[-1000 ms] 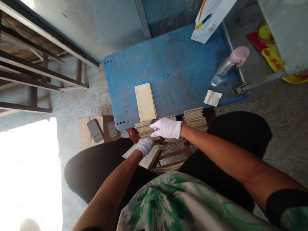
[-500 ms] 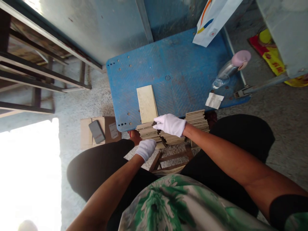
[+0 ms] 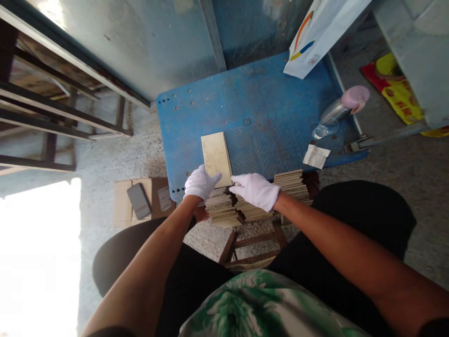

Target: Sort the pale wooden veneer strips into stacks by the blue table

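Note:
My left hand (image 3: 200,183), in a white glove, is at the lower left edge of a pale, flat rectangular board (image 3: 215,157) on the blue table. Its thumb and fingers are apart, the thumb reaching over the board's near end. My right hand (image 3: 255,191), also gloved in white, is by the board's near right corner, fingers stretched left and slightly apart. Below both hands, a row of thin pale slats (image 3: 221,211) stands packed on edge at the table's near side. More such slats (image 3: 293,185) are to the right, partly behind my right hand and forearm.
On the blue table (image 3: 196,112) are a white paper bag (image 3: 305,56), a pink-lidded bottle (image 3: 340,107), a clear cup (image 3: 322,130) and a folded tissue (image 3: 316,156). A phone (image 3: 139,201) lies on cardboard (image 3: 122,206) at left. A wooden stool (image 3: 254,241) stands between my legs.
My left hand has moved up from beside the slats to the board's near left edge, and its fingers have spread. My right hand stays near the board's corner. The view has shifted slightly.

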Demonstrator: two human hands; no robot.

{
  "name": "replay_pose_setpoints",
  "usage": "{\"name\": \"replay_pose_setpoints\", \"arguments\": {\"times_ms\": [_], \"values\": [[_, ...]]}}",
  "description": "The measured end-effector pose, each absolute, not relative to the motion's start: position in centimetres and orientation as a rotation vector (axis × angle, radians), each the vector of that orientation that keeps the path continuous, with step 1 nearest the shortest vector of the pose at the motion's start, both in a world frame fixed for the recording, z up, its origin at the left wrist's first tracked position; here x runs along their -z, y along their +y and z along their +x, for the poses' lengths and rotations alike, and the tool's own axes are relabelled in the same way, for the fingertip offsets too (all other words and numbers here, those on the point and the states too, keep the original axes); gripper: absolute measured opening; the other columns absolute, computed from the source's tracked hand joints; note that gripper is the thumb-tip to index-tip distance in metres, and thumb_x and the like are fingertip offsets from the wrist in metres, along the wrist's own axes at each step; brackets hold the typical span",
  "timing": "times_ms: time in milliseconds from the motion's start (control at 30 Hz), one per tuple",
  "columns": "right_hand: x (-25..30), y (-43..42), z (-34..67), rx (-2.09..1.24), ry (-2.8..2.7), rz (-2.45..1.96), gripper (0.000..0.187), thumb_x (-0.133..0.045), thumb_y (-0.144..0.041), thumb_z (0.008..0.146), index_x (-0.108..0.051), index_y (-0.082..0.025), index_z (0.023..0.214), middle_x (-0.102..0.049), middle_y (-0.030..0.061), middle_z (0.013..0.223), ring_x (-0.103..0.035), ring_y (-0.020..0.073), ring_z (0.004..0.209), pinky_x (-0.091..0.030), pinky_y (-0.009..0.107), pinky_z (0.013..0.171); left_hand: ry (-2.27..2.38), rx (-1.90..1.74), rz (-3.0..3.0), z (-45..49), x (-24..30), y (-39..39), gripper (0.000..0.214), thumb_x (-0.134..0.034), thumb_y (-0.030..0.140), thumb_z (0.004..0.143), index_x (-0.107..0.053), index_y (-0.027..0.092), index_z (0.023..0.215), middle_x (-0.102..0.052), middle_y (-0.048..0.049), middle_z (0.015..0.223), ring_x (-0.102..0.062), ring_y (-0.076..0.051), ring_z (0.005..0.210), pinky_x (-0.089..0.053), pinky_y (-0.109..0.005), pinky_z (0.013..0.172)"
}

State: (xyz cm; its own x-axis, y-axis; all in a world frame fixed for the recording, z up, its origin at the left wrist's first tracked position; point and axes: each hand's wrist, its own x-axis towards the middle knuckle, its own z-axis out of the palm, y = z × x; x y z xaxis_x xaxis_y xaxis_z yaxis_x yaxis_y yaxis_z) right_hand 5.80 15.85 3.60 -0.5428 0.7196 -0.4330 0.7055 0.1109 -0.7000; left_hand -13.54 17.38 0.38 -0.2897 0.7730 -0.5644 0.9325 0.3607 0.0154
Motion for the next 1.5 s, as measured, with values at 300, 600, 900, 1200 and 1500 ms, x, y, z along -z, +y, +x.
{"name": "replay_pose_setpoints", "arguments": {"times_ms": [300, 600, 900, 1200, 1500], "values": [[-3.1, 14.4, 4.9, -1.473, -2.553, -1.397, 0.032, -0.049, -0.041, 0.092, -0.064, -0.016, 0.106, -0.072, 0.0107, 0.099, -0.068, 0.0245, 0.09, -0.045, 0.03, 0.072, 2.363, 0.251, 1.253, -10.2, 5.6, 20.6, 0.113, -0.063, 0.069, 0.062, -0.018, 0.007, 0.144, -0.04, -0.0258, 0.136, -0.04, -0.039, 0.128, -0.039, -0.047, 0.099], [-3.3, 14.1, 4.4, -1.511, -2.637, -1.377, 0.035, -0.048, -0.042, 0.093, -0.06, -0.016, 0.112, -0.071, 0.0119, 0.098, -0.068, 0.0251, 0.088, -0.048, 0.033, 0.073, 2.378, 0.262, 1.134, -10.1, 7.7, 22.9, 0.122, -0.063, 0.072, 0.059, -0.011, 0.005, 0.147, -0.037, -0.027, 0.135, -0.042, -0.04, 0.125, -0.041, -0.049, 0.098], [-3.2, 14.2, 4.2, -1.533, -2.693, -1.378, 0.039, -0.045, -0.041, 0.095, -0.057, -0.014, 0.119, -0.069, 0.0139, 0.103, -0.067, 0.0267, 0.094, -0.049, 0.036, 0.076, 2.42, 0.251, 1.06, -9.7, 7.8, 23.6, 0.125, -0.07, 0.066, 0.055, -0.01, 0.009, 0.148, -0.044, -0.0265, 0.129, -0.05, -0.041, 0.118, -0.047, -0.049, 0.091], [-2.6, 15.5, 4.9, -1.507, -2.57, -1.512, 0.035, -0.045, -0.043, 0.094, -0.06, -0.017, 0.111, -0.07, 0.0113, 0.099, -0.067, 0.0244, 0.091, -0.048, 0.033, 0.076, 2.374, 0.116, 1.046, -11.2, 7.6, 23.7, 0.119, -0.076, 0.062, 0.052, -0.016, 0.016, 0.143, -0.05, -0.0232, 0.127, -0.056, -0.038, 0.112, -0.05, -0.047, 0.087], [-3.5, 16.8, 5.3, -1.384, -2.181, -1.79, 0.057, -0.057, -0.048, 0.087, -0.049, -0.014, 0.132, -0.067, 0.0151, 0.112, -0.064, 0.0261, 0.102, -0.047, 0.035, 0.085, 2.107, -0.389, 1.066, -9.7, 0.0, 22.0, 0.088, -0.075, 0.055, 0.064, -0.035, 0.021, 0.135, -0.064, -0.0078, 0.116, -0.064, -0.024, 0.101, -0.052, -0.034, 0.087]]}}
